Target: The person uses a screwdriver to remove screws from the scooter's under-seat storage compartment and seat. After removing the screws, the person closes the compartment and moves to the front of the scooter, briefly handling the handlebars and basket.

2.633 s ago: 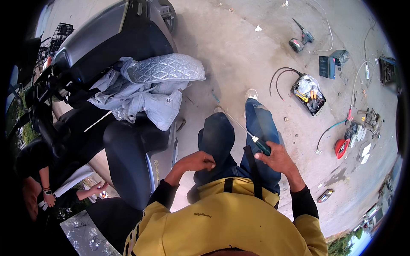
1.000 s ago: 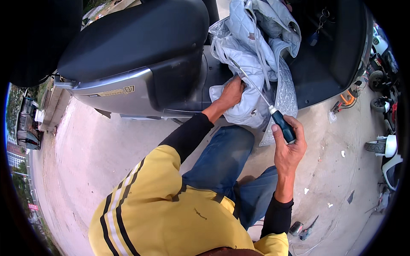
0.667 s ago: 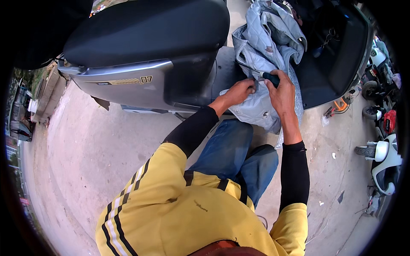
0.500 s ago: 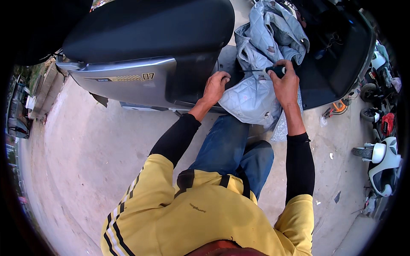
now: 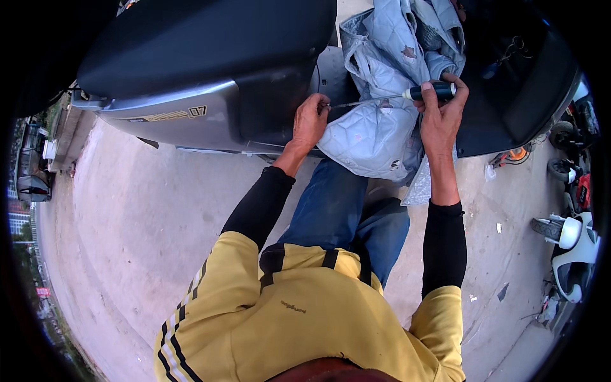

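My right hand (image 5: 440, 121) grips the dark handle of a screwdriver (image 5: 435, 91). Its long thin shaft points left toward my left hand (image 5: 309, 122), whose fingers are pinched near the tip beside the scooter's black body panel. Whatever lies between those fingertips is too small to make out. Under the shaft, a silver-grey quilted cover (image 5: 369, 141) with worn patches drapes over the footwell of the scooter (image 5: 168, 118). The scooter's black seat (image 5: 210, 48) lies to the left of the cover.
Dark front bodywork (image 5: 503, 114) rises right of the cover, with scissors (image 5: 514, 48) lying in it. An orange object (image 5: 515, 155) is on the concrete ground (image 5: 159, 210) beyond. A white scooter (image 5: 573, 251) and other vehicles stand along the right.
The screwdriver has drawn slightly right and up with my right hand, showing more of its shaft. My left hand has shifted a little left, its fingertips now by the tip.
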{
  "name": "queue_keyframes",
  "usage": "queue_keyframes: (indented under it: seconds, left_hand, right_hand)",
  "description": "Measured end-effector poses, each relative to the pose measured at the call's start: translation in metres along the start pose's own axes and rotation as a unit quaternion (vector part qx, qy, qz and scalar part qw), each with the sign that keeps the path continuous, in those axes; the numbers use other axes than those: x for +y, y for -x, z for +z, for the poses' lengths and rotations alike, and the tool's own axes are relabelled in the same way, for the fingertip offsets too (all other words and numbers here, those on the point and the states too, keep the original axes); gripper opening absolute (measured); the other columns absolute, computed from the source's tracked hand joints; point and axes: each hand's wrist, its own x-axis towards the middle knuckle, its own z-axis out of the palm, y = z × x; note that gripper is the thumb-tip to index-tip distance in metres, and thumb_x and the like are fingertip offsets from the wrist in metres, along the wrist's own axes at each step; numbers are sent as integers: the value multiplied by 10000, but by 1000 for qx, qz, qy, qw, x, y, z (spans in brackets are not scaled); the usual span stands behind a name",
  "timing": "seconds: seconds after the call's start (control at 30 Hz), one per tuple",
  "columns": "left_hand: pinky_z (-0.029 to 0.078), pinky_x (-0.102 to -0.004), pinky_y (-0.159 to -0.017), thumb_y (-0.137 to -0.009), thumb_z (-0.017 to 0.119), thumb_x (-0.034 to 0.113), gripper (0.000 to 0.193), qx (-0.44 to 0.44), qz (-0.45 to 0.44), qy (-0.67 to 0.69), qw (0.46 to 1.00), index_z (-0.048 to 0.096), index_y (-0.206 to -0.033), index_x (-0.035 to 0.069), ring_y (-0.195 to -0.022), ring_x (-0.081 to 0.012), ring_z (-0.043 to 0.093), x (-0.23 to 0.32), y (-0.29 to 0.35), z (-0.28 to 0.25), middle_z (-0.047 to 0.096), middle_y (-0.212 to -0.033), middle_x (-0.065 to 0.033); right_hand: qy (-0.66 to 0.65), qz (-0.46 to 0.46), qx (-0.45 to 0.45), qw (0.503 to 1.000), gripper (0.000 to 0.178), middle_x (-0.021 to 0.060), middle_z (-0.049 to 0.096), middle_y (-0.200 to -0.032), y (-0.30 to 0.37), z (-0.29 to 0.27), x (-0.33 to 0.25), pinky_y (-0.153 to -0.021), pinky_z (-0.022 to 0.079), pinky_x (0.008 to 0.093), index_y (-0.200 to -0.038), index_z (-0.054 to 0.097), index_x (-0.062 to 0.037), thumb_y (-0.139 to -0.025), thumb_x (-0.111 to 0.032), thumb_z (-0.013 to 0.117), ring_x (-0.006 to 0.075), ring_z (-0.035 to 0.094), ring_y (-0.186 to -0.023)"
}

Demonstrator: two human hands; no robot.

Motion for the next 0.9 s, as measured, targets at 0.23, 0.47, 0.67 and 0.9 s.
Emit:
queue_keyframes:
  seconds: [0.23, 0.47, 0.67, 0.9]
  left_hand:
    - [564, -345, -790, -907, 692, -45, 171, 0, -18, 0, 1000, 694, -1073, -6, -858, -226, 727, 9, -1, 6, 741, -964, -141]
    - [556, -340, -782, -919, 689, -32, 158, 0, 4, 2, 1000, 694, -1074, -5, -833, -212, 704, 7, -7, 6, 727, -969, -126]
    - [554, -334, -796, -926, 684, -30, 155, -5, -4, 14, 1000, 696, -1078, -3, -849, -214, 707, 5, -1, 2, 717, -976, -123]
    - [556, -336, -820, -922, 691, -19, 150, -3, 5, 9, 1000, 699, -1071, -1, -875, -231, 714, 5, -1, -2, 714, -983, -123]
  right_hand:
    - [-14, -30, -4, 999, 495, 139, 681, -1008, -8, 0, 5, -749, 591, 293, -1371, 429, -10, -1010, -202, 707, 172, 732, -797]
    - [10, -54, -23, 998, 476, 120, 676, -981, -12, 10, -1, -756, 564, 308, -1361, 443, -14, -999, -170, 711, 169, 718, -783]
    - [-5, -67, 0, 998, 457, 111, 665, -968, -6, 14, -8, -737, 556, 307, -1339, 458, -8, -992, -160, 713, 159, 703, -761]
    - [8, -64, -18, 998, 452, 107, 672, -974, -5, 21, -14, -700, 534, 294, -1336, 467, -7, -985, -143, 717, 147, 662, -707]
